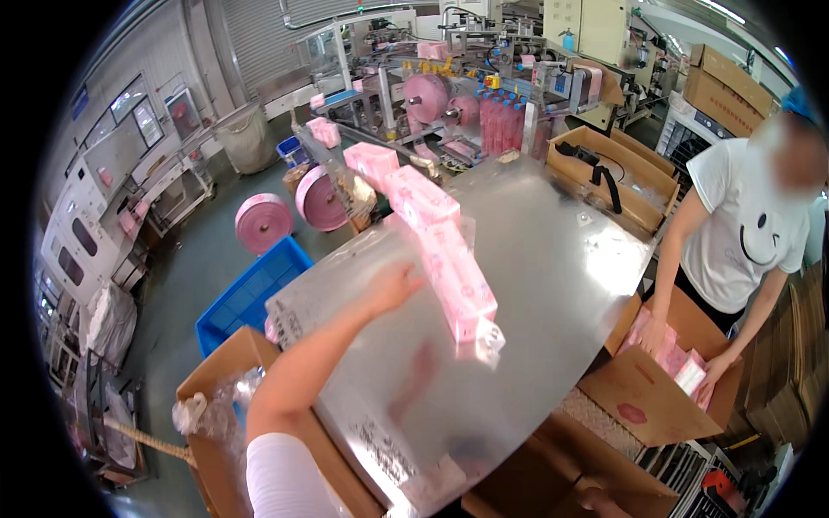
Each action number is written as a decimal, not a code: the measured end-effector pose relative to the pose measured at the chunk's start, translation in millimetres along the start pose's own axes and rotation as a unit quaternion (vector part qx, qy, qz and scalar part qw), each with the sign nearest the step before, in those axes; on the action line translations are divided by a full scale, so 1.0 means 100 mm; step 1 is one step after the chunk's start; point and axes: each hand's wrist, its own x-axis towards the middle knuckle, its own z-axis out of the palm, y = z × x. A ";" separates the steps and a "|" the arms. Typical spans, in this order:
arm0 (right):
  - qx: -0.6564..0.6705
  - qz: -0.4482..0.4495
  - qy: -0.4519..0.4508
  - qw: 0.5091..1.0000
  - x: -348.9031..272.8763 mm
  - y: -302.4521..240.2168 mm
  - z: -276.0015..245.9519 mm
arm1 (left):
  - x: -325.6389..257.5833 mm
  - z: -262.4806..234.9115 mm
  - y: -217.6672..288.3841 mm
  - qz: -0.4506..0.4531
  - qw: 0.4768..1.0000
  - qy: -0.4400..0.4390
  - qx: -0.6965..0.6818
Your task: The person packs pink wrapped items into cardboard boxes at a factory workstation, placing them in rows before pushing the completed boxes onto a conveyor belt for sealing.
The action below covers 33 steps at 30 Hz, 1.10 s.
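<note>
The left hand (393, 287) is laid flat and open-fingered on the steel table (553, 259), gripping nothing, just beside a row of pink film-wrapped packs (453, 276) lying down the middle of the sheet; the right hand cannot be made out. The packs are judged light, soft and slick in their wrap, best taken across the long sides rather than by the loose film ends. The polished surface is likely slippery, and open cardboard boxes (643, 393), a blue crate (250, 293) and a co-worker's hands (656, 332) are crowded round its edges.
</note>
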 end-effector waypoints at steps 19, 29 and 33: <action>0.129 -0.237 0.340 0.901 -1.10 -4.29 -4.29 | 1.53 0.33 -1.13 0.155 0.973 0.126 0.118; 0.112 -0.539 0.148 0.822 -1.34 -5.09 -3.90 | -1.90 -0.74 -0.21 -0.095 0.988 -0.039 0.118; -0.076 -0.480 0.506 0.712 -0.70 -5.77 -5.14 | -2.21 -0.78 -0.49 -0.145 0.977 -0.006 0.158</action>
